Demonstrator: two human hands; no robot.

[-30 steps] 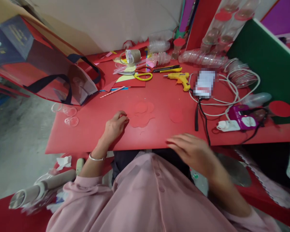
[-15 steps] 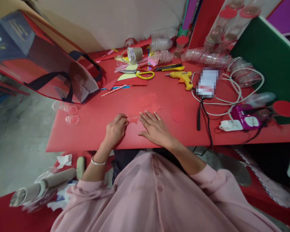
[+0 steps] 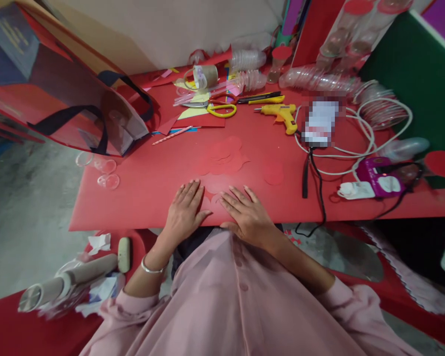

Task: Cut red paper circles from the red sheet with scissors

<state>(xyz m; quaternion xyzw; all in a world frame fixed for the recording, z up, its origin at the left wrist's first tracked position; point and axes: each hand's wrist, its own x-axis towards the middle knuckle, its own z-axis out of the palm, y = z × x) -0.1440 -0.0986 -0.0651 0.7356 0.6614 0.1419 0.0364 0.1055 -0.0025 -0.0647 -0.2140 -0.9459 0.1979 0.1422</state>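
My left hand [image 3: 184, 211] and my right hand [image 3: 245, 214] both lie flat, fingers stretched out, on the red sheet [image 3: 133, 193] near its front edge. They press on a red paper cut-out [image 3: 212, 194] that shows between their fingertips. Just beyond them lies a pile of red paper circles [image 3: 224, 154], and a single red circle [image 3: 273, 174] sits to the right. Neither hand grips anything.
At the back are yellow-handled scissors [image 3: 219, 107], a yellow glue gun [image 3: 282, 115], a tape roll [image 3: 203, 75] and stacked clear plastic cups [image 3: 246, 59]. White cables and a power strip [image 3: 355, 190] lie right. A red bag [image 3: 70, 113] stands left, clear lids [image 3: 107, 173] beside it.
Both hands have drawn back toward the front edge. The left hand has gone from a pinch on a red piece to lying flat; the right came in from the right.
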